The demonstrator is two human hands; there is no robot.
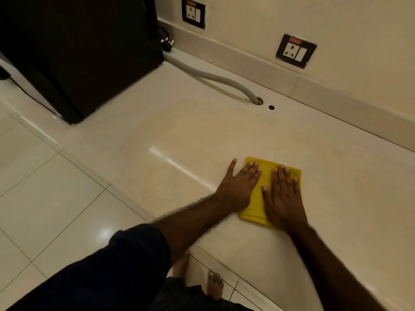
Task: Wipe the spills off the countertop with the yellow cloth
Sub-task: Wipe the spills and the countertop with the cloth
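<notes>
A folded yellow cloth (265,176) lies flat on the cream countertop (190,135), close to its front edge. My left hand (239,185) rests palm down on the cloth's left side, fingers spread, thumb off the cloth on the counter. My right hand (284,196) presses flat on the cloth's right side. Both palms cover much of the cloth. No spill shows clearly on the glossy surface.
A large black appliance (85,52) stands at the counter's far left. A grey corrugated hose (213,76) runs from behind it into a hole (258,101), with a smaller hole (271,107) beside. Two wall sockets (193,12) (295,51) sit above the backsplash. Tiled floor (56,198) lies left.
</notes>
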